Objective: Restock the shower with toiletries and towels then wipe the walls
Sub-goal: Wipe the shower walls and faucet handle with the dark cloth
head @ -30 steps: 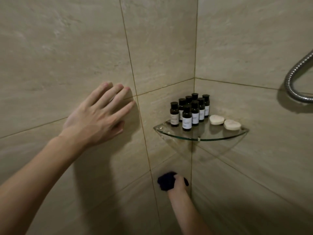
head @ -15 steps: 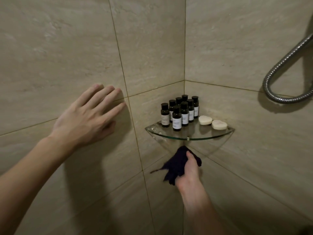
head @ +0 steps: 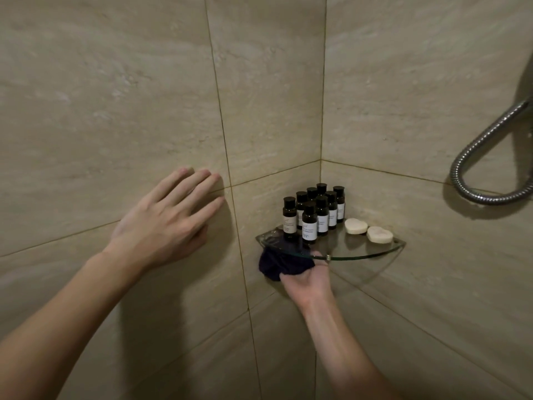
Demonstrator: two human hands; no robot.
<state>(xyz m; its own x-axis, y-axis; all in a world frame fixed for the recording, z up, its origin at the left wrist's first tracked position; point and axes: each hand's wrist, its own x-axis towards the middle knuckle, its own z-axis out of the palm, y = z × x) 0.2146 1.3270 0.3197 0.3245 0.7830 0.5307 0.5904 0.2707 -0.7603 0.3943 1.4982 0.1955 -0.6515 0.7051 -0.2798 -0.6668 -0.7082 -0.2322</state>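
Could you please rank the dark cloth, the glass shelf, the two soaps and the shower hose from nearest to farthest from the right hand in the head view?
1. dark cloth: held in the right hand, under the shelf's left end.
2. glass shelf: just above the hand.
3. soaps: on the shelf, further right.
4. shower hose: on the far right wall.

walls beige, faint streaks | cloth dark navy | bottles dark, black caps, white labels | soaps cream | hose silver
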